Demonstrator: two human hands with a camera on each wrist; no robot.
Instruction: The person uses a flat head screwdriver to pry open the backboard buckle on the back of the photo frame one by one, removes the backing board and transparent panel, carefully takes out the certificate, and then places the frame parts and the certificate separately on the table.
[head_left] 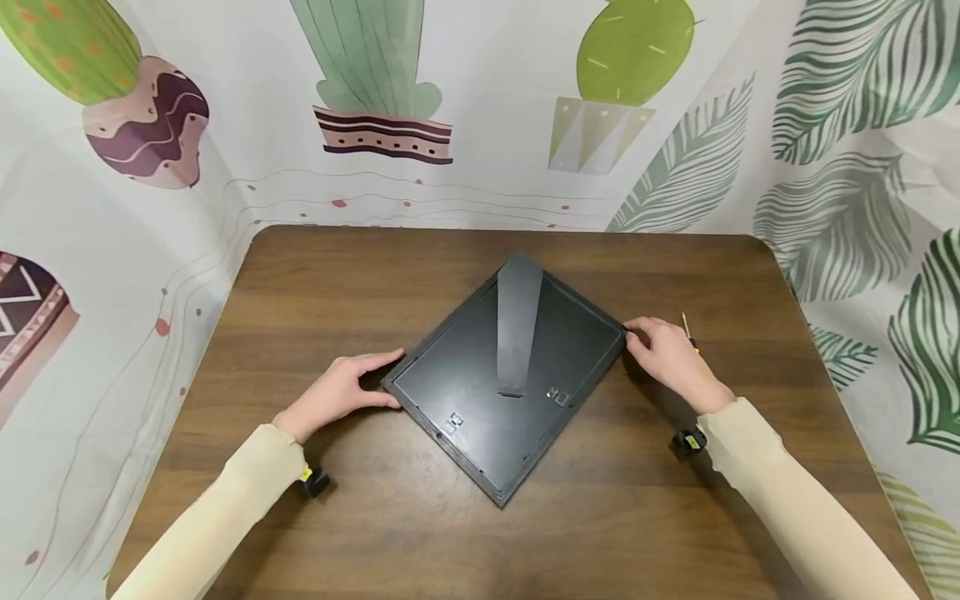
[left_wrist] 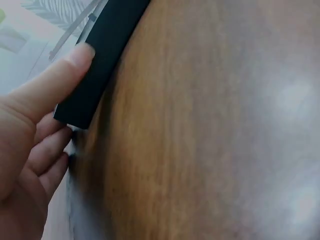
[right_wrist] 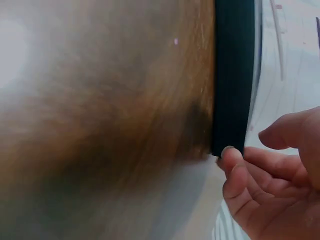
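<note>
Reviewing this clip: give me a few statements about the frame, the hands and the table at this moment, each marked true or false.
1. The black rectangular picture frame lies back side up on the brown wooden table. True.
2. The frame's black easel stand has been taken off and lies beside it. False: it is on the frame's back.
3. The left hand is at the frame's left corner, thumb on its edge. True.
4. The right hand rests flat in the middle of the frame's back. False: its fingertips are at the frame's right corner.
5. A thin yellow-handled tool lies on the table just past the right hand. True.
</note>
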